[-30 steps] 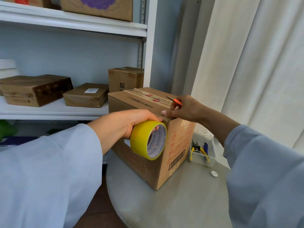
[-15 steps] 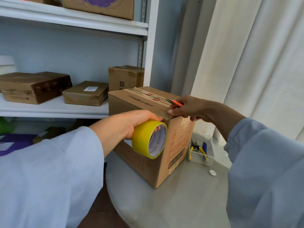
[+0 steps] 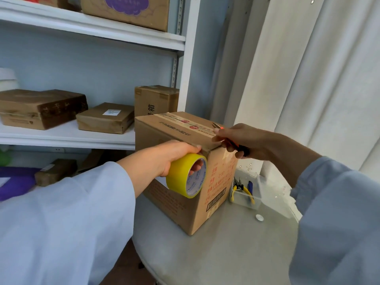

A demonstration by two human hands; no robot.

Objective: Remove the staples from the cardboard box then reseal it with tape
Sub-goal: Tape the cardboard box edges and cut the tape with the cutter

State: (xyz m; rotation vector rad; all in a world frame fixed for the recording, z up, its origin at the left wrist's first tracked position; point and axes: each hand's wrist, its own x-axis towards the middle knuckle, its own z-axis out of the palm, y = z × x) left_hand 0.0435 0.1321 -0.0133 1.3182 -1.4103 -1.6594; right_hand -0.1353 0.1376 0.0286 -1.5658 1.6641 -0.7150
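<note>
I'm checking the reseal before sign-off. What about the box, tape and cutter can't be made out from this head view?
- Staples: none visible on the box; too small to rule out.
- Tape strip: clear and glary; its loose end is hidden by the left hand.
- Cutter: the right hand covers most of it; the tip is blurred.
- Box's far sides: turned away.

A cardboard box (image 3: 181, 171) is standing on the round grey counter (image 3: 226, 254), towards its far edge. The left hand (image 3: 166, 156) is gripping a yellow tape roll (image 3: 187, 174), holding it against the box's near upper corner. The right hand (image 3: 244, 140) is holding orange-handled scissors (image 3: 226, 138) over the box's top right edge. A clear tray (image 3: 247, 192) holding yellow-handled pliers (image 3: 240, 189) is sitting just beside the box.
</note>
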